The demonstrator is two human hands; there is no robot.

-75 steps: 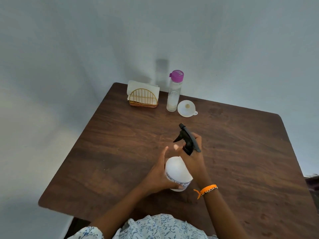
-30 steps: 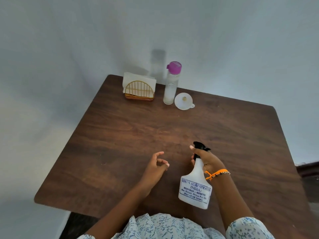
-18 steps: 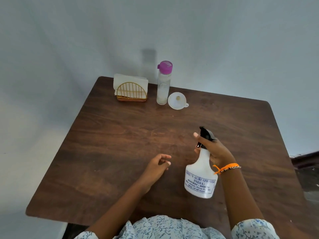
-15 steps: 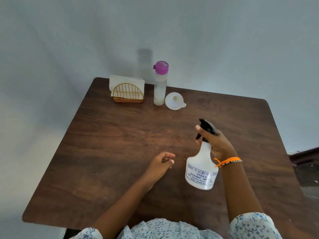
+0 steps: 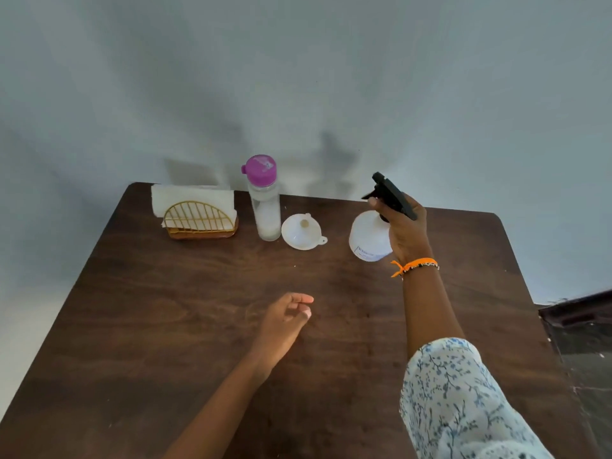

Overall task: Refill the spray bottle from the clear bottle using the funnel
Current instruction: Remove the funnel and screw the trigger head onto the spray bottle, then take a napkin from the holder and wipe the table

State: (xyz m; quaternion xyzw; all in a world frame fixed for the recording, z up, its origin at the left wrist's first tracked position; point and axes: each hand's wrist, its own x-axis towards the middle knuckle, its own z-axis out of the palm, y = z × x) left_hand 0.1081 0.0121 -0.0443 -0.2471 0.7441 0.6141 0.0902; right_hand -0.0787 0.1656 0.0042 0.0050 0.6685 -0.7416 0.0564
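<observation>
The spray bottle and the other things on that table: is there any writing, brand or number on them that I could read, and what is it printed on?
Spray bottle, held at the neck by the right hand: a label with blue print shows at its lower edge, too small and mostly hidden to read.
Clear bottle: a faint mark on its purple cap, not readable.
Funnel and napkin holder: no writing visible.
</observation>
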